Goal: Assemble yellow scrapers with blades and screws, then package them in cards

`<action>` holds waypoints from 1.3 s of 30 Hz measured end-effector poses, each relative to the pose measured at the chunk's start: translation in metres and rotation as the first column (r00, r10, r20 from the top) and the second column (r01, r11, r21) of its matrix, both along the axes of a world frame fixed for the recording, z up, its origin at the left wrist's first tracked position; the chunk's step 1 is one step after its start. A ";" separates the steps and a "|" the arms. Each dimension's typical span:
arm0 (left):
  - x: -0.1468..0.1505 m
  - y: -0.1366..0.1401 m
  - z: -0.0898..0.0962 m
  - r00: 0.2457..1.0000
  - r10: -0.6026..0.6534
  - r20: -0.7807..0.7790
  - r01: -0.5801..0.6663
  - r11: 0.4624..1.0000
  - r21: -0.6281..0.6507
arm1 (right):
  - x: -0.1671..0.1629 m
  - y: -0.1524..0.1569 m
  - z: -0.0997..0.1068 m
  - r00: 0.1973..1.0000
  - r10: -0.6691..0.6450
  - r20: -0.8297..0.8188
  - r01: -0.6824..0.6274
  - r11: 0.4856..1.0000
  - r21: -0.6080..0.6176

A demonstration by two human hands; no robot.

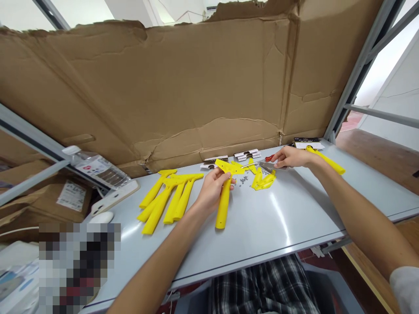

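My left hand (214,189) is closed around a yellow plastic T-shaped handle (223,207), its wide head pointing away from me. Fingers of my right hand (288,158) close on a screwdriver (269,158) with a red grip, whose thin metal shaft reaches toward the head of that handle. Just under the right fingers is a flat grey metal piece (266,165); I cannot tell whether it is held too. Small screws (244,179) lie scattered on the table between the hands. Beside them is a group of small yellow plastic pieces (264,181).
Several more yellow handles (170,196) lie on the table (262,231) to the left, and another yellow handle (327,160) at the right. Packaging cards (247,155) lie along the cardboard wall (203,83). At far left are a clear plastic bottle (98,168) and a white mouse (101,217).
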State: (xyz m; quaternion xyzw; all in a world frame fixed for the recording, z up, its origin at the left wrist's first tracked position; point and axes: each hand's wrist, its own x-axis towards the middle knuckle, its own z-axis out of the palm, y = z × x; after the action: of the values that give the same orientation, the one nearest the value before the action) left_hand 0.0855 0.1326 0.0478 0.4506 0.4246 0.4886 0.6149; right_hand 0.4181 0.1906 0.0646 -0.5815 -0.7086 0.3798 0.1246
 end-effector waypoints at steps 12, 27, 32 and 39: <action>0.002 -0.002 0.004 0.999 -0.019 0.031 0.020 0.999 -0.026 | 0.019 0.013 -0.002 0.961 0.024 0.276 -0.048 0.996 0.080; 0.003 -0.002 0.004 0.999 -0.013 0.048 0.015 0.999 -0.050 | -0.005 0.006 -0.011 0.971 -0.080 0.227 0.025 0.972 0.236; 0.002 -0.002 0.003 0.999 -0.025 0.048 0.027 0.998 -0.049 | 0.000 0.007 -0.006 0.966 -0.096 0.241 0.031 0.964 0.263; 0.002 -0.001 0.001 0.999 -0.031 0.042 0.033 0.998 -0.052 | 0.000 0.004 -0.002 0.977 -0.116 0.180 0.060 0.955 0.289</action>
State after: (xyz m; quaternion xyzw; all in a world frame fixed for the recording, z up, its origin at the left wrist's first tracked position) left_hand 0.0873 0.1316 0.0492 0.4307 0.4171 0.4767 0.6429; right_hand 0.4180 0.1947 0.0627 -0.6232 -0.7376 0.2103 0.1532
